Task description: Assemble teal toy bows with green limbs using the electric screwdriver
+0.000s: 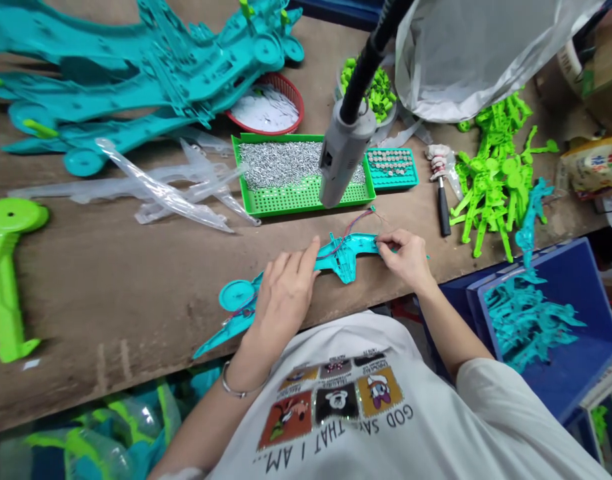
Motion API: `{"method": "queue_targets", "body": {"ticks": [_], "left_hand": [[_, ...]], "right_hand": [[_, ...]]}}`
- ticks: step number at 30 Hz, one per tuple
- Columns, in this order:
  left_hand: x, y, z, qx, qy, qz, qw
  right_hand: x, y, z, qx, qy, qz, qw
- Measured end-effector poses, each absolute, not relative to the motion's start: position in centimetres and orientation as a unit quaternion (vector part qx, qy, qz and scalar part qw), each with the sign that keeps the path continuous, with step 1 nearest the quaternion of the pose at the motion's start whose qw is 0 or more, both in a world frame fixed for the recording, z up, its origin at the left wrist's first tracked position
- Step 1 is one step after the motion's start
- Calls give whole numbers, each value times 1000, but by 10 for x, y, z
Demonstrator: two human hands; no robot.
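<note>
Centrally placed: one long teal piece (345, 262), moulded, ribbed, with a round disc (237, 295) near its left end, lying aslant on the brown tabletop (151, 287) close to the front edge. Fitted with thin red and dark wires (353, 222), which rise in a loose loop beyond its far edge.

Handling, as judged: light, fairly stiff plastic, smooth and apt to slide; narrow ribs and wires the fragile parts. Best hold: the broad body left of the ribs, clear of the wires.

Left hand (286, 290): palm down across the body, fingers extended close together; whether it grips beneath cannot be told. Right hand (405, 259): thumb and forefinger pinched together at the right end; whether on rim or wire, too small to tell.

Just beyond: green tray (286, 201) of small metal pieces (281, 163); teal block (393, 180) bearing rows of round items; grey tool (343, 150), hanging in front of the tray; black-handled tool (443, 212).

Outermost: clear strips (161, 187), left; lime parts (491, 180), right; blue bin (589, 280) of teal parts, lower right.
</note>
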State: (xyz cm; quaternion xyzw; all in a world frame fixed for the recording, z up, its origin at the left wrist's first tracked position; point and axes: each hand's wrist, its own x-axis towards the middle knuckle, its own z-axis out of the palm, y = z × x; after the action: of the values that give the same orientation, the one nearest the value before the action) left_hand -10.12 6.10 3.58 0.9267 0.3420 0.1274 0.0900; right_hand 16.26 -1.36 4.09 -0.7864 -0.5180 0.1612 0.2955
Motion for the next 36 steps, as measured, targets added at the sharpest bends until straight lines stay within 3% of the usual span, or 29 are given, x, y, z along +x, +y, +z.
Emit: {"method": "queue_targets", "body": {"ticks": [10, 14, 24, 36], "left_hand": [[-106, 60, 86, 929, 353, 100, 36], [-106, 59, 95, 930, 355, 88, 45], [-103, 56, 101, 930, 356, 74, 54], [-105, 58, 96, 933, 351, 70, 32]], "right_hand": [[167, -13, 53, -743, -586, 96, 310], [175, -5, 53, -719, -630, 105, 273], [190, -2, 58, -697, -683, 136, 171], [207, 10, 64, -632, -723, 218, 177]]}}
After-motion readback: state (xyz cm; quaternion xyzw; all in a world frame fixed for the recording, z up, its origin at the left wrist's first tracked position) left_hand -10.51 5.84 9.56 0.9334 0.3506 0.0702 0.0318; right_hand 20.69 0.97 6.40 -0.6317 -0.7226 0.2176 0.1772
